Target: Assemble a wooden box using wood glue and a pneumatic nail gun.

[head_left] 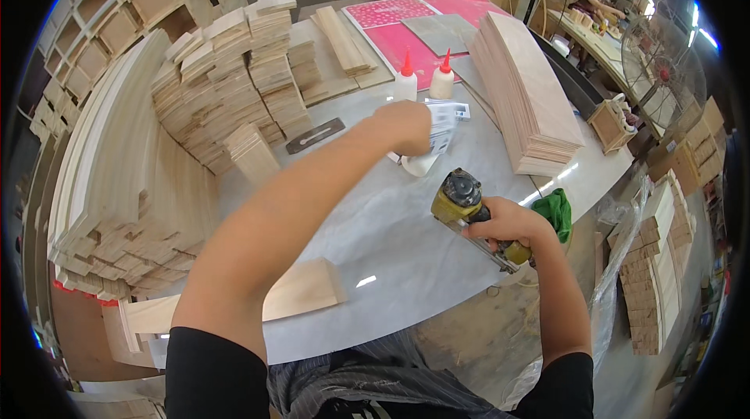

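My left hand reaches across the white table and grips a white glue bottle lying tilted under it, its label showing. My right hand holds a yellow and black nail gun by its handle, just above the table's right edge. Two upright white glue bottles with red caps stand just beyond my left hand.
Stacks of small wooden slats fill the left side. A pile of thin plywood sheets lies at the right. A wooden block sits near the front edge, a metal plate beside the slats, a green cloth at the right edge.
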{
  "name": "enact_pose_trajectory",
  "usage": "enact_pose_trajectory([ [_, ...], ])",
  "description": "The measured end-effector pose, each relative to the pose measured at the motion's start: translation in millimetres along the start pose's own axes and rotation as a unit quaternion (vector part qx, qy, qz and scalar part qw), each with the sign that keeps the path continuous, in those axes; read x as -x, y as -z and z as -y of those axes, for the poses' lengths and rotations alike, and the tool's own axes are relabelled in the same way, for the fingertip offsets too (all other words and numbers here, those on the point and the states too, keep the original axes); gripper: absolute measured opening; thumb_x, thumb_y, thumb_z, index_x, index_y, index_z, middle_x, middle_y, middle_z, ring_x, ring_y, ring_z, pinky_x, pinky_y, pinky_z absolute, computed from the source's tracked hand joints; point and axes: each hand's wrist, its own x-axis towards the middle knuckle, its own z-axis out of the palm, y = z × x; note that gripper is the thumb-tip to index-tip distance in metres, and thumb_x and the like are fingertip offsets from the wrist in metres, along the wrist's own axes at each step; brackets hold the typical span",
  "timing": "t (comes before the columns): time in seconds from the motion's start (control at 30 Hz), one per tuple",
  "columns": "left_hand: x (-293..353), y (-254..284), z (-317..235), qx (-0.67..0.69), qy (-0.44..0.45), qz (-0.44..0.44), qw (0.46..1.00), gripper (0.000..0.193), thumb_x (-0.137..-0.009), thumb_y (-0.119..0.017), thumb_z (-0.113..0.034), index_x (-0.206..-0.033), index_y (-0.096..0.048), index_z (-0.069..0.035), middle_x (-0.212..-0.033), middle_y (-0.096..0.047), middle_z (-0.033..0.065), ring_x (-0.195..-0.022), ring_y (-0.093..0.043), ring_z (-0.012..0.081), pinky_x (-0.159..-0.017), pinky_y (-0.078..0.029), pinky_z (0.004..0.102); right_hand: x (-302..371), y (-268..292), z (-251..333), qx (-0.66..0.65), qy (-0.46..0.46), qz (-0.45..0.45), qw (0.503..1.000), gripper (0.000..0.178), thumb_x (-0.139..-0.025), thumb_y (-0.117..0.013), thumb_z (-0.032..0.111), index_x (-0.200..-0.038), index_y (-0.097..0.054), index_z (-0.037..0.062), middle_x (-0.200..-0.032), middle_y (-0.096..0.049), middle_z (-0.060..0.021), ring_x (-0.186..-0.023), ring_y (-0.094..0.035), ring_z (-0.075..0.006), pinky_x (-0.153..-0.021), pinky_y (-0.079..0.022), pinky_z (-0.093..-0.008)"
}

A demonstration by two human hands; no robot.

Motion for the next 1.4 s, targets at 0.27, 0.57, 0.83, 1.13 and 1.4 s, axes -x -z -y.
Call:
enact_pose_trajectory([
  [0.27, 108.6, 9.6, 79.5, 0.482, 0.149, -0.109, 0.857, 0.034, -0.089, -0.067, -0.006, -0.123, -0.068, -0.002, -0.091, -0.067, 0.0083, -0.077, -0.059, 0.0147, -0.064, -0.049, 0.0315, 24.3, -25.7, -8.9, 0.023, 0.014, -0.092, 0.995, 0.036, -0.083, -0.077, 0.019, -0.109, -0.068, -0.0038, -0.071, -0.063, -0.0044, -0.049, -0.056, -0.0109, -0.049, -0.046, -0.0292],
  [0.57, 252.4, -91.4, -29.9, 0.844, 0.076, 0.007, 0.531, 0.018, -0.097, -0.069, -0.011, -0.112, -0.069, -0.001, -0.094, -0.07, 0.0036, -0.078, -0.061, 0.0119, -0.072, -0.05, 0.027, 106.9, -56.7, 15.1, -0.322, 0.217, -0.278, 0.879, 0.034, -0.099, -0.063, 0.015, -0.128, -0.057, -0.0021, -0.066, -0.053, -0.0004, -0.042, -0.045, -0.01, -0.071, -0.057, -0.0426],
  [0.83, 210.3, -107.6, -74.3, 0.848, 0.088, -0.118, 0.508, 0.011, -0.096, -0.071, -0.014, -0.101, -0.07, -0.005, -0.095, -0.067, -0.0011, -0.087, -0.056, 0.0077, -0.081, -0.044, 0.0268, 113.1, -98.2, 12.6, -0.517, 0.275, -0.19, 0.788, 0.044, -0.106, -0.055, 0.026, -0.143, -0.043, 0.0028, -0.069, -0.055, -0.0001, -0.049, -0.051, -0.0124, -0.09, -0.053, -0.0578],
  [1.13, 176.7, -144.6, -80.1, 0.742, 0.113, -0.221, 0.623, 0.013, -0.094, -0.072, -0.012, -0.101, -0.068, -0.002, -0.087, -0.066, 0.0018, -0.078, -0.058, 0.0086, -0.072, -0.047, 0.0255, 100.1, -114.0, 4.9, -0.62, 0.217, -0.122, 0.744, 0.037, -0.108, -0.052, 0.028, -0.139, -0.045, 0.0091, -0.069, -0.058, 0.0, -0.053, -0.055, -0.0138, -0.095, -0.051, -0.058],
  [1.4, 179.5, -156.8, -85.8, 0.493, 0.091, -0.345, 0.794, 0.018, -0.087, -0.072, -0.019, -0.1, -0.066, -0.01, -0.081, -0.061, 0.0052, -0.086, -0.055, 0.0246, -0.079, -0.039, 0.0413, 95.4, -121.7, 0.1, -0.613, 0.201, -0.126, 0.754, 0.038, -0.107, -0.054, 0.027, -0.139, -0.045, 0.0094, -0.07, -0.058, -0.0005, -0.054, -0.056, -0.0143, -0.093, -0.052, -0.0569],
])
